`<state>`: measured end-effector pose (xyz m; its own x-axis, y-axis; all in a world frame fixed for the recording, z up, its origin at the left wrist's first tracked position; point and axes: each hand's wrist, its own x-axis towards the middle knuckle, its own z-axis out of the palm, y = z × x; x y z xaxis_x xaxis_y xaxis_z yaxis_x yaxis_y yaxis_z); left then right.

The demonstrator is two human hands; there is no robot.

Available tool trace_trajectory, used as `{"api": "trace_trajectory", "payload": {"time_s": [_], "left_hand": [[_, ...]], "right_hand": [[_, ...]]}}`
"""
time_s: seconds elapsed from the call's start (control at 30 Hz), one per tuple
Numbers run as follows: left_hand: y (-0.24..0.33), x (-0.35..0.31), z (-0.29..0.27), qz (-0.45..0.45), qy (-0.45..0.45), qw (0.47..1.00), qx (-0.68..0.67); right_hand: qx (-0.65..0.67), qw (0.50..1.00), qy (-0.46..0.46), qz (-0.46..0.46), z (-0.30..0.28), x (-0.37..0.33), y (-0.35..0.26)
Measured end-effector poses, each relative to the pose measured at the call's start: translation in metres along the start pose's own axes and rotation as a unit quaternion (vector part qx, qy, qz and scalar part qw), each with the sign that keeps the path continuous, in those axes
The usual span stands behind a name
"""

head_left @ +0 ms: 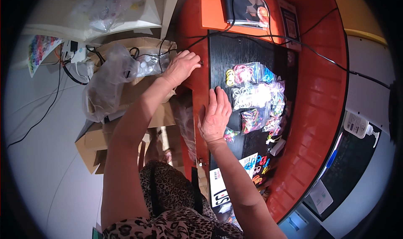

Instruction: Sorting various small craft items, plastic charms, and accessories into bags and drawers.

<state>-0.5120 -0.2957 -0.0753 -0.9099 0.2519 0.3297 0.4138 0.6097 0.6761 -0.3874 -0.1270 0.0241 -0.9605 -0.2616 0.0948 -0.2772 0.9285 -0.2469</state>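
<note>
My left hand (pixel 181 68) is at the front of a red cabinet (pixel 202 125), its fingers bent over a red panel beside a small metal fitting (pixel 202 63). Its fingertips are partly hidden. Resting on the front edge of the black wood-grain top (pixel 226 50), my right hand (pixel 215 118) has its fingers stretched out and holds nothing. Just right of it lie clear bags of colourful bands: white ones (pixel 247 97), pink ones (pixel 242 74) and mixed ones (pixel 250 119). A second metal fitting (pixel 200 160) shows lower on the cabinet front.
Left of the cabinet stand a brown cardboard box (pixel 94 140), a cloudy plastic bag (pixel 107 84) and a bag of clear round pieces (pixel 149 65). A black cable (pixel 310 50) crosses the top. A printed white card (pixel 217 184) and loose coloured bands (pixel 263 161) lie nearer me. A pump bottle (pixel 357 125) is at right.
</note>
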Motion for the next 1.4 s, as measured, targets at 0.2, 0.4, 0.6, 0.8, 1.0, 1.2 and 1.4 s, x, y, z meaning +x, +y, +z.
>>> {"api": "trace_trajectory", "payload": {"time_s": [0.2, 0.4, 0.6, 0.8, 1.0, 1.2, 1.4], "left_hand": [[-0.003, 0.002, 0.004, 0.089, 0.022, 0.992, 0.092], [-0.006, -0.001, 0.007, 0.089, 0.010, 0.988, 0.129], [0.005, 0.000, 0.013, -0.071, -0.016, 0.996, -0.044], [0.003, 0.002, 0.014, -0.081, -0.041, 0.993, -0.078], [-0.004, 0.004, 0.013, -0.041, -0.024, 0.997, -0.061], [0.001, 0.013, 0.000, -0.056, -0.098, 0.993, -0.024], [0.036, -0.002, -0.026, -0.181, -0.005, 0.980, -0.078]], "right_hand": [[-0.015, 1.000, -0.001, -0.002, -0.001, 0.001, 0.001], [-0.014, 1.000, -0.023, -0.001, -0.003, 0.000, -0.004], [-0.038, 0.999, -0.016, -0.013, 0.000, 0.000, -0.001], [-0.042, 0.999, -0.008, -0.021, 0.003, -0.001, 0.002], [-0.031, 0.999, -0.005, -0.013, 0.000, 0.004, -0.002], [-0.011, 1.000, -0.001, 0.015, -0.004, 0.003, -0.007], [-0.032, 0.999, -0.005, 0.009, 0.000, -0.005, 0.000]]}}
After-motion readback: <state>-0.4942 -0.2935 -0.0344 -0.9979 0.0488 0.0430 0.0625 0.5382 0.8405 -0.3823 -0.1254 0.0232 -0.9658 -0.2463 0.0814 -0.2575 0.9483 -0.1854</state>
